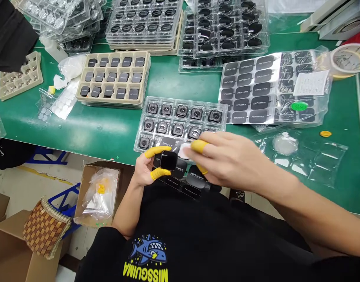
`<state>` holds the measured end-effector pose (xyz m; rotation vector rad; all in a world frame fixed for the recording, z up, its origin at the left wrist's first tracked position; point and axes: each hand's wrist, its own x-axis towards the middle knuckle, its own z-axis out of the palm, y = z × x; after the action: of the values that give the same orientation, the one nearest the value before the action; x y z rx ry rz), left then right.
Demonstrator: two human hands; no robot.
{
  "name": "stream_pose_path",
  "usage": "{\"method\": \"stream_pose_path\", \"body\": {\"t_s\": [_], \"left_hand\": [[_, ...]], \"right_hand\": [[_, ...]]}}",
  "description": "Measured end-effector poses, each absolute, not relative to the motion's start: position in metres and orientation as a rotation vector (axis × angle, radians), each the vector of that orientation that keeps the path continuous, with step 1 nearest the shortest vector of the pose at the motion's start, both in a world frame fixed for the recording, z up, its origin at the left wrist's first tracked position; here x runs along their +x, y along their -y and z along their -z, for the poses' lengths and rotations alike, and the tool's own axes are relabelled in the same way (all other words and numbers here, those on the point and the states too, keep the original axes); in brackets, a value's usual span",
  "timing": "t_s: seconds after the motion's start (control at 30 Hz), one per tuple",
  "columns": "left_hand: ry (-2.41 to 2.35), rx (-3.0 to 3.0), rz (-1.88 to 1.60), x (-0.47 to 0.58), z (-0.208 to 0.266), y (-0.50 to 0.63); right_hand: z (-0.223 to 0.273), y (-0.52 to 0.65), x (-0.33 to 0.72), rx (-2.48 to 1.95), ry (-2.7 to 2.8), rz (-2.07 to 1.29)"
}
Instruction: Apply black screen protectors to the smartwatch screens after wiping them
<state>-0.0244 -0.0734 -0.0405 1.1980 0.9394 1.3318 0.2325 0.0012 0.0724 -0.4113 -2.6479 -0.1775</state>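
My left hand [143, 168], with yellow finger cots on thumb and finger, grips a square watch body [169, 160] by its edges, its glossy black face up. My right hand [223, 156], slightly blurred and also in yellow cots, pinches a small white piece [184, 150] just right of the watch; its kind is unclear. Below both hands a sheet of dark labels printed "HiFuture" [195, 175] hangs over the table edge. Directly beyond sits a clear plastic tray [141, 133] of watch bodies with their sensor backs up, its near part hidden by my hands.
A beige tray [80, 88] of dark square pieces stands at left-centre. Stacked clear trays [227, 53] line the back. Right are label sheets [275, 90], a tape roll [348, 58] and a clear bag [315, 156]. A cardboard box [80, 203] stands below the table edge.
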Motion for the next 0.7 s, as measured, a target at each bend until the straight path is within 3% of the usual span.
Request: {"method": "stream_pose_path", "body": {"t_s": [0.23,0.7], "left_hand": [[-0.862,1.169,-1.377,-0.026,0.032,0.072],[-0.825,1.172,-1.281,-0.024,0.034,0.075]], "right_hand": [[-0.078,0.002,0.251,-0.751,2.329,0.063],[-0.081,0.006,0.207,-0.35,2.616,-0.093]]}}
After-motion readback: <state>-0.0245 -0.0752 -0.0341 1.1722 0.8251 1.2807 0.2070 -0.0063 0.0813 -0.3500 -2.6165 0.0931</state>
